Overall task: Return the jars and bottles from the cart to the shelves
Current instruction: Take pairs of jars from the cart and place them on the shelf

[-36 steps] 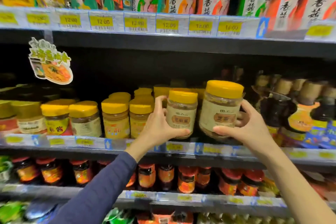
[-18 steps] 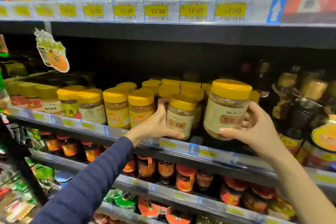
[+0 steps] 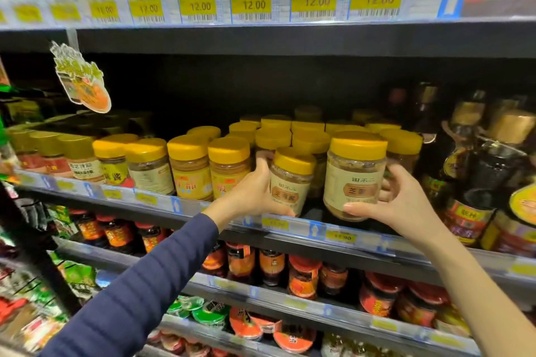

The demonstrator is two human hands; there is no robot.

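Small jar (image 3: 290, 180) and big jar (image 3: 355, 174) drop nearer shelf (image 3: 342, 236), frame centre | left hand (image 3: 255, 191) grips small jar, right hand (image 3: 400, 206) grips big jar | neither released yet

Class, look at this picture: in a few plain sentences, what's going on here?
A person is shelving jars in a shop. The left hand grips a smaller jar, the right hand a larger jar, both yellow-lidded, at the front of the middle shelf beside other jars. Whether they rest on it yet is unclear.
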